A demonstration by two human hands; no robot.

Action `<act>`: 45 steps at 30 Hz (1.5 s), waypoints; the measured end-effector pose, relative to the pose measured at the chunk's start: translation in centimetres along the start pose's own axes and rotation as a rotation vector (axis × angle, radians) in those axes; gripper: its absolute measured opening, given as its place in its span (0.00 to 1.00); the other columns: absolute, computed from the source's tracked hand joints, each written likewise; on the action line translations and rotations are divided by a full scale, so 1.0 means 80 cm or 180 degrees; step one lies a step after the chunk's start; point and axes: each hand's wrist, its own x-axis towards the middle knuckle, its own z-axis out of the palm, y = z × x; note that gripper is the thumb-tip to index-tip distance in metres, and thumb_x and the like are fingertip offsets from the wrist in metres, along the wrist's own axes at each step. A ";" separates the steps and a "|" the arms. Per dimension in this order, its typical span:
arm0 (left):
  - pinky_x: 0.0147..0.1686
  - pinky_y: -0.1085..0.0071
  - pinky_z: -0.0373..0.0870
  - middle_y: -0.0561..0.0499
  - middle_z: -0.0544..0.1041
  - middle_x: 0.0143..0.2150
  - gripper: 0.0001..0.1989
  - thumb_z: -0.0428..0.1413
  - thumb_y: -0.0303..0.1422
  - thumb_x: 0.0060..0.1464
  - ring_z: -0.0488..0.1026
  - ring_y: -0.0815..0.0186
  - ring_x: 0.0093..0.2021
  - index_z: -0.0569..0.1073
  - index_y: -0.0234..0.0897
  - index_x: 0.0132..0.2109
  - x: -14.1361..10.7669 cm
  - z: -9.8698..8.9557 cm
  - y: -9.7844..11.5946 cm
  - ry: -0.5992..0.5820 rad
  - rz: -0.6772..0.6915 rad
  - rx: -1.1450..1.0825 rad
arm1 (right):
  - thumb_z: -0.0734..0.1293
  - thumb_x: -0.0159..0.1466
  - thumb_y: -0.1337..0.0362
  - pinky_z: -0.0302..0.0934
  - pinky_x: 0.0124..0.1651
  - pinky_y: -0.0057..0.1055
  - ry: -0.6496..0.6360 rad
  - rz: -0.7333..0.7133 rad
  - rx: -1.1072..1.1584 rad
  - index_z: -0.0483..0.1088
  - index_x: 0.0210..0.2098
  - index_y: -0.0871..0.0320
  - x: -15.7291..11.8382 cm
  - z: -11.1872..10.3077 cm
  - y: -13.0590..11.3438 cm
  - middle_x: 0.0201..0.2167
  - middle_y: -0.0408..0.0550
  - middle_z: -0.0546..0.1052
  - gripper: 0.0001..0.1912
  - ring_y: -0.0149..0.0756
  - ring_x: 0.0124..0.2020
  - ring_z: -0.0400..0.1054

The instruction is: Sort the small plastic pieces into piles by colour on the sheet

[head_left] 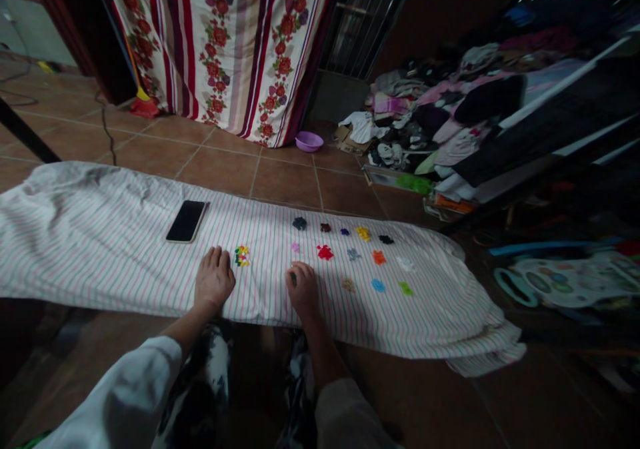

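Note:
My left hand [215, 281] rests on the striped cloth [150, 262], its fingers lying on the fabric. Just to its right is a small arrangement of green, yellow, red and white pieces [243, 256]. My right hand [303, 288] is on the cloth further right, with its fingers curled in; a dark spot shows by the thumb, too small to name. Beyond it lie little piles sorted by colour, among them pink pieces [296, 248], red pieces [325, 252], grey pieces [354, 254], orange pieces [379, 257], tan pieces [348, 284] and blue pieces [378, 285].
A phone [187, 221] lies left of the pieces. More piles, such as yellow pieces [363, 234] and lime green pieces [405, 288], sit to the right. On the tiled floor are a purple basin [309, 142], a broom [144, 104] and heaped clothes [400, 109].

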 end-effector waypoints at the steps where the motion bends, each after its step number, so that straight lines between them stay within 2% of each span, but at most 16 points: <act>1: 0.61 0.49 0.61 0.30 0.70 0.58 0.22 0.46 0.29 0.56 0.61 0.46 0.64 0.70 0.24 0.55 0.000 0.000 0.000 0.0004 0.0001 0.0023 | 0.59 0.67 0.67 0.63 0.53 0.41 0.0008 -0.0013 -0.0062 0.70 0.33 0.57 0.001 0.000 -0.001 0.41 0.53 0.76 0.09 0.41 0.48 0.67; 7: 0.61 0.50 0.60 0.29 0.70 0.58 0.22 0.46 0.29 0.56 0.62 0.46 0.64 0.70 0.23 0.55 0.001 -0.002 0.002 -0.0029 -0.0003 0.0063 | 0.58 0.68 0.67 0.62 0.52 0.40 -0.0016 -0.0131 -0.0336 0.68 0.33 0.57 0.004 -0.003 -0.007 0.40 0.54 0.74 0.09 0.42 0.46 0.65; 19: 0.61 0.48 0.60 0.29 0.70 0.59 0.22 0.45 0.29 0.56 0.61 0.46 0.65 0.70 0.24 0.55 0.001 -0.002 0.003 -0.0018 -0.0038 -0.0099 | 0.62 0.67 0.64 0.60 0.55 0.42 0.0116 -0.0020 -0.0276 0.73 0.38 0.58 0.003 -0.006 -0.005 0.42 0.53 0.75 0.08 0.43 0.50 0.64; 27: 0.61 0.47 0.60 0.33 0.70 0.59 0.22 0.46 0.29 0.55 0.61 0.47 0.65 0.70 0.28 0.56 0.000 0.001 0.003 0.0058 -0.0113 -0.0169 | 0.59 0.68 0.60 0.63 0.52 0.42 0.0115 0.0305 0.0290 0.74 0.34 0.57 0.010 -0.007 0.008 0.38 0.53 0.78 0.14 0.41 0.45 0.69; 33: 0.62 0.49 0.59 0.31 0.70 0.59 0.22 0.45 0.29 0.56 0.60 0.47 0.65 0.70 0.26 0.55 0.001 -0.004 0.005 -0.0018 -0.0133 -0.0211 | 0.54 0.70 0.58 0.67 0.49 0.39 0.0002 0.0784 0.0920 0.75 0.38 0.56 0.008 -0.025 0.020 0.38 0.51 0.79 0.20 0.39 0.42 0.73; 37: 0.62 0.47 0.58 0.31 0.69 0.60 0.23 0.46 0.29 0.55 0.59 0.47 0.66 0.69 0.26 0.55 0.000 -0.003 0.003 -0.0011 -0.0118 -0.0285 | 0.62 0.65 0.57 0.65 0.55 0.44 -0.0305 0.0376 0.0677 0.75 0.46 0.56 -0.002 -0.032 0.030 0.46 0.53 0.78 0.15 0.43 0.50 0.71; 41: 0.62 0.47 0.58 0.30 0.69 0.60 0.23 0.46 0.29 0.55 0.59 0.46 0.66 0.70 0.25 0.55 0.000 -0.004 0.004 -0.0054 -0.0136 -0.0303 | 0.68 0.59 0.58 0.62 0.59 0.47 -0.0725 0.0050 0.0398 0.69 0.57 0.55 -0.015 -0.036 0.039 0.57 0.56 0.71 0.26 0.48 0.59 0.65; 45: 0.62 0.47 0.59 0.31 0.69 0.60 0.23 0.46 0.29 0.54 0.59 0.46 0.66 0.69 0.26 0.55 0.001 -0.007 0.005 -0.0070 -0.0123 -0.0297 | 0.66 0.61 0.57 0.60 0.61 0.47 -0.0828 0.0062 0.0467 0.63 0.62 0.55 -0.025 -0.045 0.050 0.62 0.57 0.66 0.30 0.47 0.63 0.60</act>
